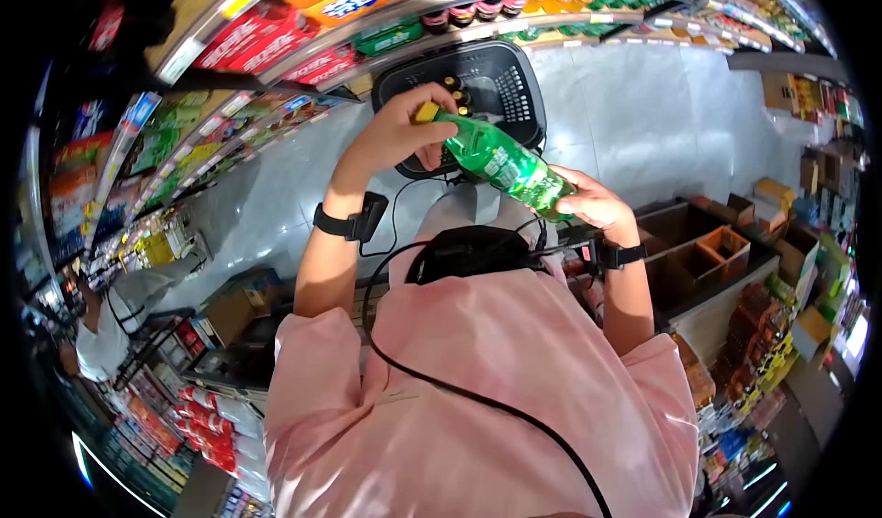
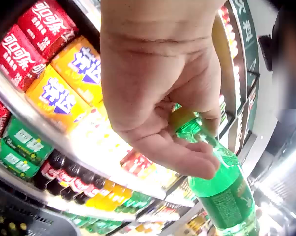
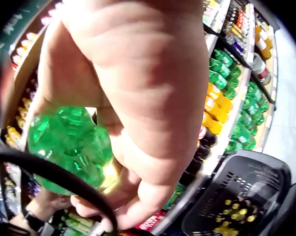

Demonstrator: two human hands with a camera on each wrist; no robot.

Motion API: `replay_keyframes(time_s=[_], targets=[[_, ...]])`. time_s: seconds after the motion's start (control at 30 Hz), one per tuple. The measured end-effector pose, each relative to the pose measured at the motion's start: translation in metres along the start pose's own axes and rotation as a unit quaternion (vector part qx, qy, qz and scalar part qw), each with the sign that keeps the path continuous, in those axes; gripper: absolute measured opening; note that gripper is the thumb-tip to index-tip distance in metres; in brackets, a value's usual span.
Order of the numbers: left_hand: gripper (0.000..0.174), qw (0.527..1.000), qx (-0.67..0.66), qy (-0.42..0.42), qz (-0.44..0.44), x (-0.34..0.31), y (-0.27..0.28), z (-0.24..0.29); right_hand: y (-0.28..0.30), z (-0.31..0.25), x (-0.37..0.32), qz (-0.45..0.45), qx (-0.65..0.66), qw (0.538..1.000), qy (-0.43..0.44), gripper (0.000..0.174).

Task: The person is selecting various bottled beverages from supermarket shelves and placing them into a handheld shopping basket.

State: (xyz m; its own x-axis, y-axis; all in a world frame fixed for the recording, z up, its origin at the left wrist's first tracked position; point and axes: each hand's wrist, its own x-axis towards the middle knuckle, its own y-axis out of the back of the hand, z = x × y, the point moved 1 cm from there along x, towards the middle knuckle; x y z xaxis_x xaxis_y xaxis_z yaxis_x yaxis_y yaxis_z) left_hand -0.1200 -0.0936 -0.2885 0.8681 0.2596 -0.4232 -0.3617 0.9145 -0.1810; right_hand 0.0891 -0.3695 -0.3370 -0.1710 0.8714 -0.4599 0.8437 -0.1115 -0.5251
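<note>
The green bottle (image 1: pixel 503 161) is in the air, tilted, partly above the black basket (image 1: pixel 533 81). The left hand (image 1: pixel 390 139) is closed round its neck, near the yellow cap (image 1: pixel 426 112); the right hand (image 1: pixel 602 207) grips its base, fingers partly curled. The step seems to be two-handed handling; any next move calls for supporting both ends.

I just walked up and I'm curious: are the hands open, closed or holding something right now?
Left hand: closed round the neck of the green bottle, by its yellow cap.
Right hand: gripping the same bottle near its base.
</note>
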Motion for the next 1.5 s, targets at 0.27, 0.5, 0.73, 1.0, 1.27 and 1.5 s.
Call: replay_keyframes(time_s=[0.27,0.5,0.73,1.0,1.27,1.5], targets=[[0.032,0.954,0.226,0.080,0.179,0.123,-0.042,-0.137,0.131,0.144,-0.003,0.506,0.054,0.861,-0.027,0.031],[0.033,0.918,0.193,0.181,0.295,0.285,0.002,-0.296,0.144,0.287,-0.018,0.460,-0.237,0.840,-0.163,0.032],[0.046,0.908,0.069,0.282,0.302,0.439,0.057,-0.425,0.142,0.269,-0.019,0.489,-0.270,0.808,-0.188,0.026],[0.043,0.830,0.205,0.296,0.425,0.510,0.092,-0.561,0.181,0.269,0.000,0.463,-0.221,0.824,-0.242,0.027],[0.052,0.855,0.018,0.248,0.456,0.494,0.109,-0.544,0.172,0.270,0.000,0.462,-0.237,0.823,-0.230,0.026],[0.065,0.826,0.476,0.084,0.288,0.362,0.038,-0.386,0.158,0.250,0.010,0.503,-0.292,0.797,-0.159,0.025]])
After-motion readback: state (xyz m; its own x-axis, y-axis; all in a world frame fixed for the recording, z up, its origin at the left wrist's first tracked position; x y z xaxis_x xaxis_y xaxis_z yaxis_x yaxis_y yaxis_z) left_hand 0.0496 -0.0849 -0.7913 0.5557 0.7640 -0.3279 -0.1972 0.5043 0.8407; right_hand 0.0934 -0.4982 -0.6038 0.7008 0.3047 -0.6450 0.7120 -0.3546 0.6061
